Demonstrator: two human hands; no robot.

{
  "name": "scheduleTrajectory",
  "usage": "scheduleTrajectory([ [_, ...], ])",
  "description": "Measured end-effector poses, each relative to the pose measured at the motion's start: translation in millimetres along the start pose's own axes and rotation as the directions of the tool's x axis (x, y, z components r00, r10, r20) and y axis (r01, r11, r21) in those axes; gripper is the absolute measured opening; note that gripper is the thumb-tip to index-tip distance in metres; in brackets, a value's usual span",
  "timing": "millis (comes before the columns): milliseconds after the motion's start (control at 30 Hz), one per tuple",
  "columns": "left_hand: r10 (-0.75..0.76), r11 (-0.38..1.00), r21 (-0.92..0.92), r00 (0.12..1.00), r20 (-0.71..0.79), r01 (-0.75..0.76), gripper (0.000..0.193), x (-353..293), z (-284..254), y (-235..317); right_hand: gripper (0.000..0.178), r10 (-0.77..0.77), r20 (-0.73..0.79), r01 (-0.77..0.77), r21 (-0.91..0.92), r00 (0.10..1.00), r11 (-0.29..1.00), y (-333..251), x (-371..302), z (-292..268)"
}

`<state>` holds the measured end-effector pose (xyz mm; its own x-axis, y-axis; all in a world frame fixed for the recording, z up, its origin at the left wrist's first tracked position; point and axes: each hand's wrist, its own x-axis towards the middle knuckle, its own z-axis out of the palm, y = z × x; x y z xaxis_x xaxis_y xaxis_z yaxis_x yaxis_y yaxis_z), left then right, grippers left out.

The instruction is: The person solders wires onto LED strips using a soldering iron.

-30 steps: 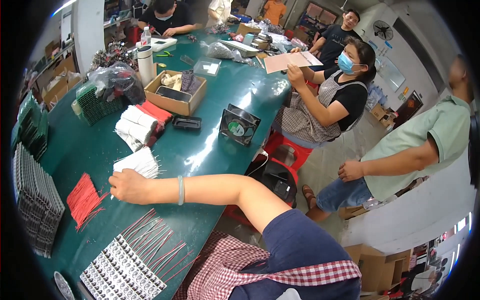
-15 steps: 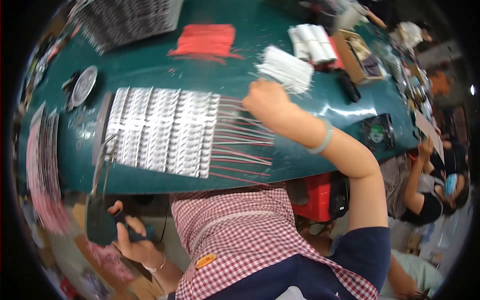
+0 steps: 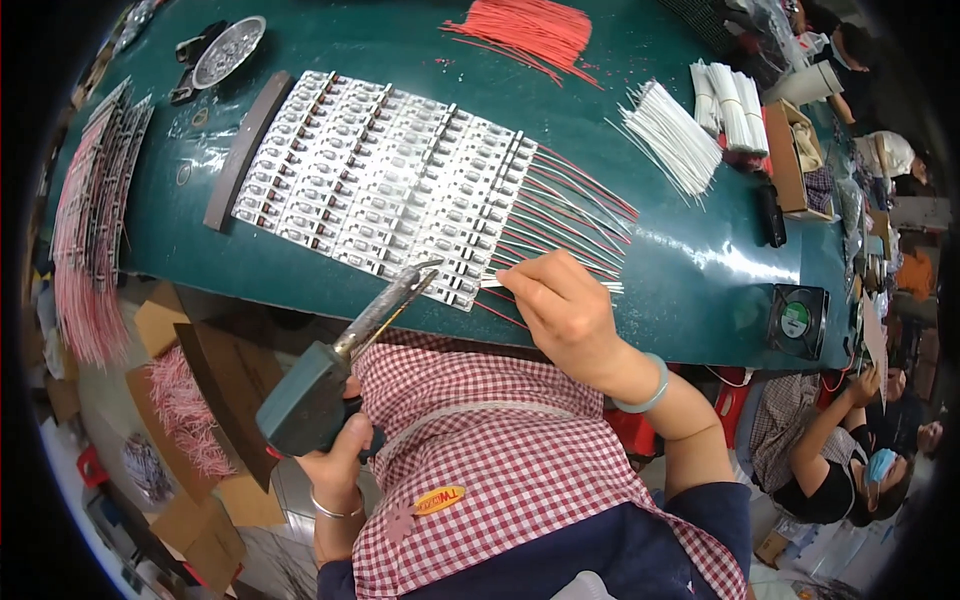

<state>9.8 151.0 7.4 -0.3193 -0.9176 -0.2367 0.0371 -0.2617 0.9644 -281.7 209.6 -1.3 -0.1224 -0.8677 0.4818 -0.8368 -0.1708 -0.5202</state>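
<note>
My left hand point(image 3: 335, 455) grips the dark green handle of a soldering iron point(image 3: 345, 350), whose metal tip reaches up to the near edge of a panel of small white circuit boards point(image 3: 385, 185) on the green table point(image 3: 700, 270). My right hand point(image 3: 565, 310) pinches a thin white wire point(image 3: 545, 283) at the panel's lower right corner. Red and white wires point(image 3: 575, 215) fan out from the boards to the right.
A bundle of loose white wires point(image 3: 675, 135) and a heap of red wires point(image 3: 535, 30) lie farther back. A cardboard box point(image 3: 790, 155), a small fan point(image 3: 797, 320) and a round metal dish point(image 3: 228, 50) sit on the table. Another person point(image 3: 850, 460) sits at right.
The view has swung down onto the board panel. My right hand has come back from the white wire bundle to the panel edge, and my left hand has raised the soldering iron to the boards.
</note>
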Motion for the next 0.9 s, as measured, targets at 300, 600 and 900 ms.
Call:
scheduleTrajectory([
  [300, 0.134, 0.829, 0.518, 0.974, 0.181, -0.210, 0.025, -18.9, 9.6, -17.3, 0.034, -0.016, -0.020, 0.013, -0.102, 1.000, 0.995, -6.0, -15.8, 9.6],
  [600, 0.310, 0.668, 0.584, 0.886, 0.344, -0.461, 0.022, -9.1, 29.5, -4.2, 0.033, -0.032, 0.003, 0.032, -0.152, 0.999, 0.988, -7.5, -15.9, 8.8],
  [900, 0.375, 0.633, 0.571, 0.852, 0.365, -0.523, 0.023, -8.4, 32.0, -10.9, 0.033, -0.052, 0.007, 0.052, -0.171, 0.999, 0.984, -7.1, -16.4, 9.7],
])
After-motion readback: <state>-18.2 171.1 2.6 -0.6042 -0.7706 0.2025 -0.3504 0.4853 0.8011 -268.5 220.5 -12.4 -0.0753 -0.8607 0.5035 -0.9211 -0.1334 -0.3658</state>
